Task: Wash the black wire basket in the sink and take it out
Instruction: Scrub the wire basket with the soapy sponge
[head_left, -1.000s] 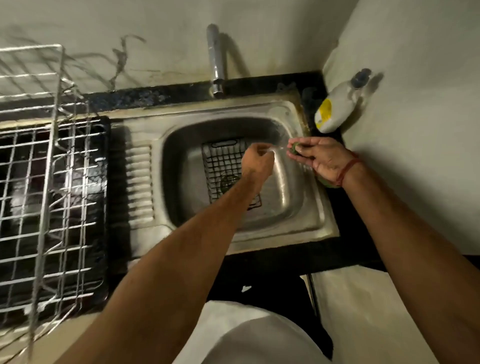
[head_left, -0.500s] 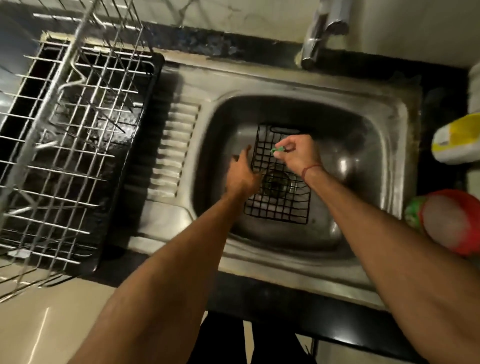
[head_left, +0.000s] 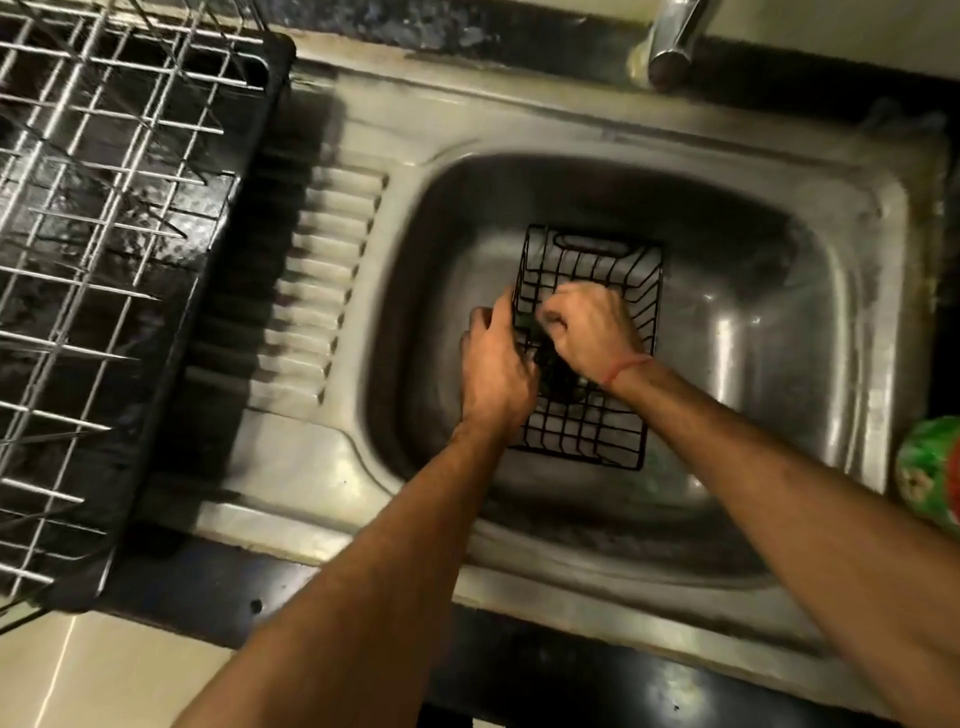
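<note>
The black wire basket (head_left: 597, 431) lies on the bottom of the steel sink (head_left: 519, 130), over the drain. My left hand (head_left: 496, 369) grips the basket's left wall, thumb along the wires. Inside the basket, my right hand (head_left: 592, 327) has its fingers curled down against the left side. It holds a small green scrubber, which is almost hidden under the fingers and blurred. A red thread circles my right wrist.
The tap (head_left: 670, 41) stands at the back, no water visibly running. A silver wire dish rack (head_left: 104, 208) on a black tray (head_left: 171, 415) fills the left counter. A green and red container (head_left: 930, 478) stands at the sink's right edge.
My right hand came from the sink's right rim with the green scrubber and went down into the basket. My left hand closed on the basket's left wall. The view moved closer.
</note>
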